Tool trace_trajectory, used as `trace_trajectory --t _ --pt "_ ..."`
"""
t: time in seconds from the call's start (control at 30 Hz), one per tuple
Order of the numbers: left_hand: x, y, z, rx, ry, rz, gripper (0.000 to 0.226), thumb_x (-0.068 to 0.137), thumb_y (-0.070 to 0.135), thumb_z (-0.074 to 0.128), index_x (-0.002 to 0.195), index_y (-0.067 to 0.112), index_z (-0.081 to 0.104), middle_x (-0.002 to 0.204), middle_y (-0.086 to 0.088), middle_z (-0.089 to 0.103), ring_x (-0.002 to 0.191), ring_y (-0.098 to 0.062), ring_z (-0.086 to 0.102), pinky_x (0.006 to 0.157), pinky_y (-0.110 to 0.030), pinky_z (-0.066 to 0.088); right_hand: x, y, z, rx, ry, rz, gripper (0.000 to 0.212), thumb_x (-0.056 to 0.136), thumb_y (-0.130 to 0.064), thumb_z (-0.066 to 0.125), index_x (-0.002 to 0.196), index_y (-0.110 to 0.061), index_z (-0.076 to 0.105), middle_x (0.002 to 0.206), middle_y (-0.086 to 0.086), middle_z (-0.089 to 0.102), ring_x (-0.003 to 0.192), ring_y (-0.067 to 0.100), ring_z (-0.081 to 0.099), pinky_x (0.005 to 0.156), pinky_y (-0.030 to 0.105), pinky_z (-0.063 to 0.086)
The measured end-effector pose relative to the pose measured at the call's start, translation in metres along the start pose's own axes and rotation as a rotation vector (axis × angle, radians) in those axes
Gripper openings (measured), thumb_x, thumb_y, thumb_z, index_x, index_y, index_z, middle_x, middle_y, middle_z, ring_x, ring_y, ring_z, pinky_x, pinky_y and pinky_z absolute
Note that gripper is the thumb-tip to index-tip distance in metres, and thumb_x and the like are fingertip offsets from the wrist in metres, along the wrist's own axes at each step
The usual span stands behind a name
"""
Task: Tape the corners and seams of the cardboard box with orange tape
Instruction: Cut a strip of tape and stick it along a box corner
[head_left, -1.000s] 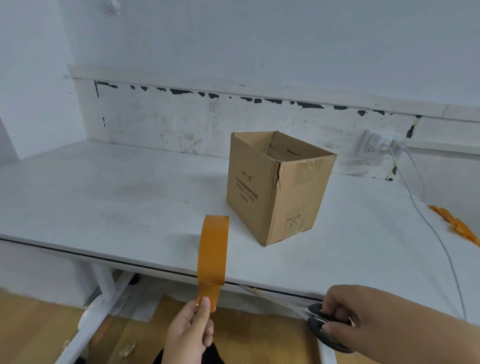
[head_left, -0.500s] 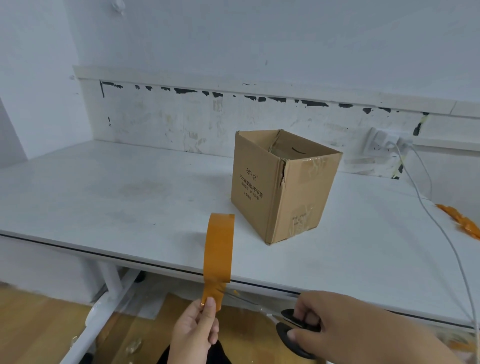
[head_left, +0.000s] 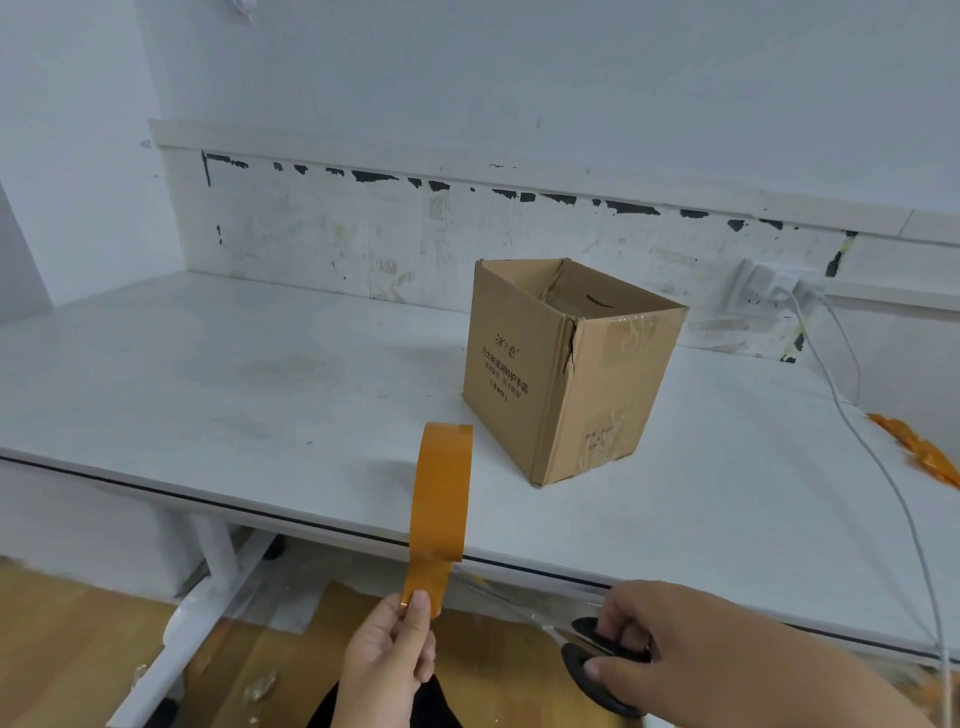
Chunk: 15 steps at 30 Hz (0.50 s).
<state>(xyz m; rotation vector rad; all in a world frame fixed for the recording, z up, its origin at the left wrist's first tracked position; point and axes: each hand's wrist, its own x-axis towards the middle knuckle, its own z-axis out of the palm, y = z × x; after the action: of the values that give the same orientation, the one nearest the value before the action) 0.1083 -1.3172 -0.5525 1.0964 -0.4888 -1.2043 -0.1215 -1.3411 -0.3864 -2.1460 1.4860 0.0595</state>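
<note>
An open-topped cardboard box (head_left: 566, 374) stands on the white table (head_left: 260, 395), one vertical corner facing me with a split near its top. Old clear tape shows on its right face. My left hand (head_left: 389, 660) pinches the lower end of a cut strip of orange tape (head_left: 441, 504), which stands upright in front of the table edge, left of and nearer than the box. My right hand (head_left: 691, 654) grips black-handled scissors (head_left: 597, 660) below the table edge, blades pointing left toward the strip.
Crumpled orange tape scraps (head_left: 919, 447) lie at the table's right edge. A white cable (head_left: 857, 431) runs from a wall socket (head_left: 769, 286) across the right side of the table. The white table leg (head_left: 218, 561) stands on the wooden floor.
The view has shifted so the box and table sit a little lower and to the right. My right hand with the scissors moved left, nearer the strip. The strip stays upright.
</note>
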Motion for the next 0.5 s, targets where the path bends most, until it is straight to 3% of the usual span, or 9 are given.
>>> trace_trajectory --t 0.2,0.5 --pt "-0.001 0.002 -0.001 0.036 -0.007 -0.013 0.043 0.066 0.039 0.069 0.085 0.001 0.063 0.048 -0.004 0.045 0.042 -0.012 0.043 0.043 -0.024 0.036 0.008 -0.017 -0.003 -0.051 -0.043 -0.022 0.043 0.063 -0.074 0.051 0.088 -0.040 0.055 0.088 -0.018 0.063 0.083 -0.001 0.058 0.076 0.019 0.046" --pt "-0.004 0.008 0.001 0.066 0.008 -0.022 0.039 0.068 0.035 0.066 0.083 -0.002 0.063 0.046 -0.007 0.045 0.040 -0.015 0.043 0.046 -0.028 0.035 0.019 -0.052 -0.014 -0.193 -0.033 -0.111 0.038 0.075 -0.061 0.055 0.092 -0.027 0.057 0.090 -0.007 0.061 0.076 0.007 0.052 0.062 0.023 0.040"
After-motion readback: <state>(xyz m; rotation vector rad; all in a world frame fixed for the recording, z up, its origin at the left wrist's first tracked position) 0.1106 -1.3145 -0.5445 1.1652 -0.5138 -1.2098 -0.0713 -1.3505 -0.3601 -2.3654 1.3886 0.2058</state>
